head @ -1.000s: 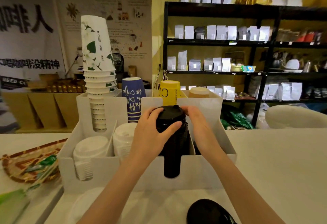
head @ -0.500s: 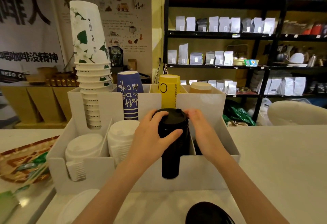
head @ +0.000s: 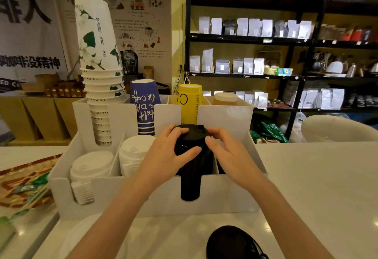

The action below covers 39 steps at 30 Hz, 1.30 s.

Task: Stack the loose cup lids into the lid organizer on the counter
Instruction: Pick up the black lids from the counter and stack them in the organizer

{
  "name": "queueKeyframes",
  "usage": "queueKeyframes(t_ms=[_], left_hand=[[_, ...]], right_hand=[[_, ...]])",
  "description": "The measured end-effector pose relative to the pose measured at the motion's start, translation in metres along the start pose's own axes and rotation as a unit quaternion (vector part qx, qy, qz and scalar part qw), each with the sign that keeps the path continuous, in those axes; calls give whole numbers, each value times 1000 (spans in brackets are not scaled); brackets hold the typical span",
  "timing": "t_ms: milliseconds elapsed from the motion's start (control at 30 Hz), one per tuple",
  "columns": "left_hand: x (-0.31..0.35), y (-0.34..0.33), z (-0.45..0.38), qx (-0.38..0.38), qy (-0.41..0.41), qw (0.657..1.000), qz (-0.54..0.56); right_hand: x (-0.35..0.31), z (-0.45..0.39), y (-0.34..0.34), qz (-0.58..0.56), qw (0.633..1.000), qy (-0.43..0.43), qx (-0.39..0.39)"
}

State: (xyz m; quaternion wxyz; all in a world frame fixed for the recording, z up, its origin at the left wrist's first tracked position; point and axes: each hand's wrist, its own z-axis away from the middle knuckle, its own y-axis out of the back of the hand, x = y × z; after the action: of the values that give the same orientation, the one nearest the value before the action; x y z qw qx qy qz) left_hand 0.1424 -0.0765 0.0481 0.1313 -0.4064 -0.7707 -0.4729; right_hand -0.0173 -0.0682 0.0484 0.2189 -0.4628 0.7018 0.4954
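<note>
Both hands clasp the stack of black lids (head: 191,156) standing in the white lid organizer (head: 143,197): left hand (head: 167,154) wrapped around its side, right hand (head: 227,152) against its top. Another black lid (head: 233,242) lies on the tabletop (head: 317,187), cut off by the bottom edge.

A white tabletop (head: 317,177) carries a white lid organizer (head: 225,195) near its middle. A loose black lid (head: 233,242) lies in front of it, and a patterned woven tray (head: 22,179) sits at the left edge.
</note>
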Motion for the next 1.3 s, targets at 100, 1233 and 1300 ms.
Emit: queueKeyframes(t_ms=[100,1233,1300], left_hand=[[3,-2,2,-4,18,1000,-16],[7,-78,140,-239,-34,966,-94],[8,-78,140,-237,-38,967,-80]], right_hand=[[-3,19,10,47,999,14,13],[72,154,20,178,982,-55,-45],[71,155,20,171,982,-64,-46]])
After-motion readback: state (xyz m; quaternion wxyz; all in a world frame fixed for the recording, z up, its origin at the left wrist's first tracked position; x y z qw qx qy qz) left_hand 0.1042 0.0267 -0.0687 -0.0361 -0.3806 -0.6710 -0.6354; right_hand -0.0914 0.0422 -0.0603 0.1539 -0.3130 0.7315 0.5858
